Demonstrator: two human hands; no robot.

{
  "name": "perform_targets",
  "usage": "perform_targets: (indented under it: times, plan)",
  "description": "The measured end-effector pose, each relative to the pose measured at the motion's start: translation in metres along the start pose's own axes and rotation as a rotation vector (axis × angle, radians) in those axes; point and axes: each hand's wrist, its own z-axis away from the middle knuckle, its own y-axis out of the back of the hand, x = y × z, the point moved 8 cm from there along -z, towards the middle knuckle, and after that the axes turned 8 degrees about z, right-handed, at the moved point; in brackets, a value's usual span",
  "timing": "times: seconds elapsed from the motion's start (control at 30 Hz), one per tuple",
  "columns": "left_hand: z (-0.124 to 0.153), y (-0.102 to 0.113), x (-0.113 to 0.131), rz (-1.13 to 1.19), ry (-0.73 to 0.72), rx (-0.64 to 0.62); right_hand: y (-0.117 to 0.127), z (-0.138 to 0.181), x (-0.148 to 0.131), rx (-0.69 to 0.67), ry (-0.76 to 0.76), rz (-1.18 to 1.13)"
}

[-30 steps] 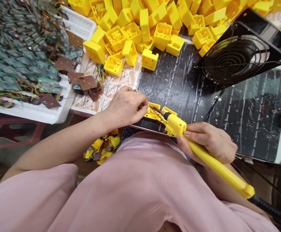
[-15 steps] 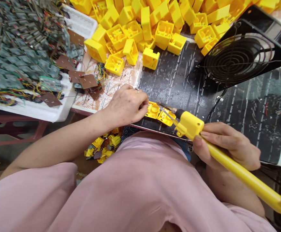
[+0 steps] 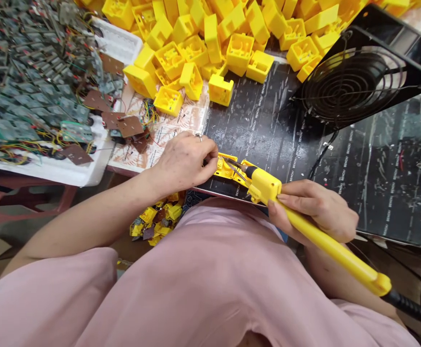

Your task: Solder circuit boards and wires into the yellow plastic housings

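Observation:
My right hand [image 3: 319, 209] is wrapped round a yellow soldering iron [image 3: 315, 236], whose metal tip points left onto a small yellow plastic housing [image 3: 228, 168] at the near edge of the black mat [image 3: 268, 125]. My left hand [image 3: 183, 161], a ring on one finger, rests curled beside that housing with its fingertips pinched at the part's left side. What the fingertips pinch is hidden. The iron's black cord trails off at the lower right.
A heap of yellow plastic housings [image 3: 232, 33] covers the back of the bench. A white tray [image 3: 61, 168] at left holds several green circuit boards [image 3: 25, 86] with wires. A black fan [image 3: 355, 82] stands at right. Yellow scraps [image 3: 156, 219] lie on the floor below.
The soldering iron pulled back to the right half a second ago, then returned left so its tip is on the housing again. My left hand stayed in place.

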Motion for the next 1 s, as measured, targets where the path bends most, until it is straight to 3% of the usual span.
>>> perform_targets:
  times: [0.23,0.4,0.57,0.7,0.9,1.0]
  plan:
    - [-0.003,0.0,0.004,-0.058,-0.018,-0.03,-0.003,-0.001,-0.005,-0.087,0.031,0.034]
    - [-0.006,-0.001,0.006,-0.091,0.017,-0.095,0.012,0.0,0.006,-0.019,-0.057,0.006]
    - [-0.007,-0.002,0.004,-0.075,0.05,-0.14,0.008,-0.005,0.004,0.0,0.027,0.049]
    - [-0.005,-0.001,0.003,-0.056,0.039,-0.128,0.004,-0.003,0.006,0.01,0.008,0.014]
    - [0.0,0.001,-0.007,0.115,0.02,-0.037,0.009,0.01,0.017,0.028,-0.161,-0.007]
    - [0.0,0.002,-0.013,0.255,0.01,-0.051,0.013,0.01,0.018,0.02,-0.158,-0.067]
